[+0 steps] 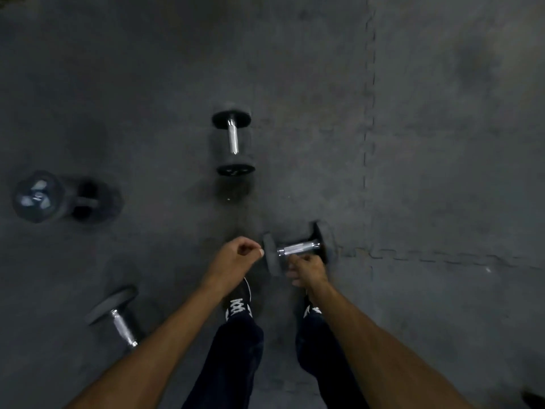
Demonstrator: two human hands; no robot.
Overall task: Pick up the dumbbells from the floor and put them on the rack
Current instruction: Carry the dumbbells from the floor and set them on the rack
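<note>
Four dumbbells lie on the dark rubber floor: the middle dumbbell at centre, a blurred dumbbell at 9 o'clock, a third dumbbell at 7 o'clock, and the nearest dumbbell toward 5 o'clock. The right hand sits just at 6 o'clock of the nearest one, fingers curled. Whether its grip clamps anything, I cannot tell. The left hand, just at 9 o'clock of it, has its grip curled together on nothing.
</note>
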